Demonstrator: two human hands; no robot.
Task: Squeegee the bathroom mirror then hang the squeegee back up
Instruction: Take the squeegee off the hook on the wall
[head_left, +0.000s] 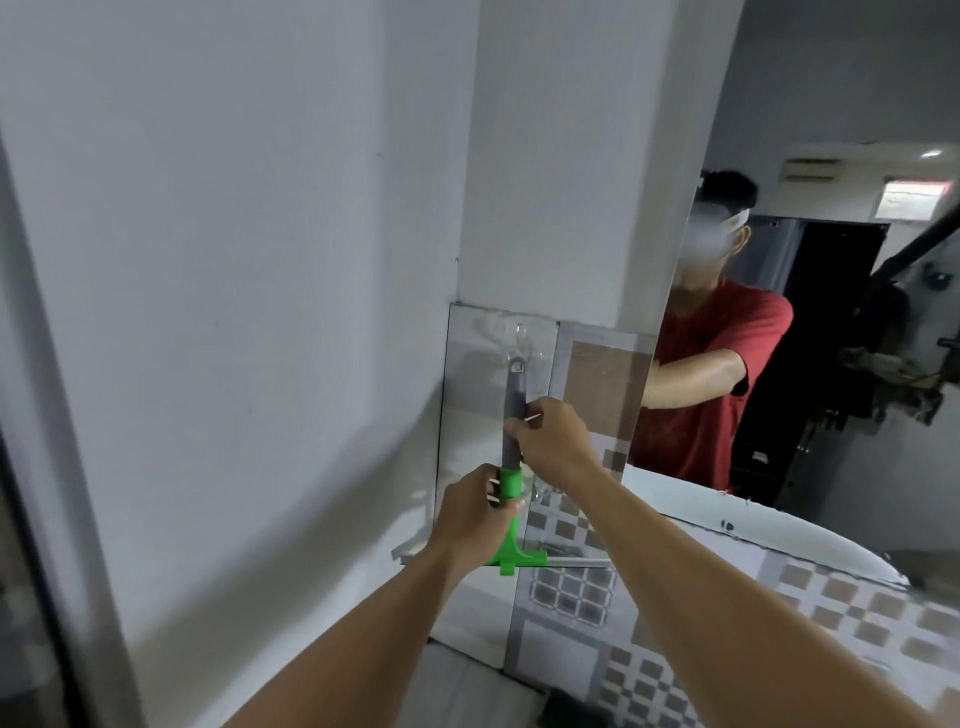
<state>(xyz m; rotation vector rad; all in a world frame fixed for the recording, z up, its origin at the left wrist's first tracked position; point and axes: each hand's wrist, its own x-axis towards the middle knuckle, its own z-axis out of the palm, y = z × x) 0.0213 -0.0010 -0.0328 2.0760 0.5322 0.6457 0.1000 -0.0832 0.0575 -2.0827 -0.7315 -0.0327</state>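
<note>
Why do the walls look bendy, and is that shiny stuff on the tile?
Head view: the wide lens bows straight edges, like the mirror side; the glossy tile shows pale glare around the clear hook; the squeegee and both hands look sharp; soft shadows fall on the wall.

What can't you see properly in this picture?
- Squeegee blade: left part hidden behind the left hand.
- Clear hook: too faint to tell if the handle's hole is on it.
- Mirror: cut off by the right edge.
- Handle middle: covered by the right hand.
</note>
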